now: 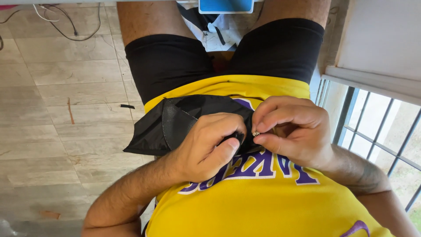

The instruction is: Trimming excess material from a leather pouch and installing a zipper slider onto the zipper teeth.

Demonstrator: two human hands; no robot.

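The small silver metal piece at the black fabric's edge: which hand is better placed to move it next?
Probably the right hand: its fingertips already pinch the small silver metal piece, while the left hand grips the black fabric piece.

Left hand curled in a fist; right hand pinching, fingertips together

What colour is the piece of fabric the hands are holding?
Black; the fabric piece shows best in the head view, gripped by the left hand, with the right hand pinching beside it.
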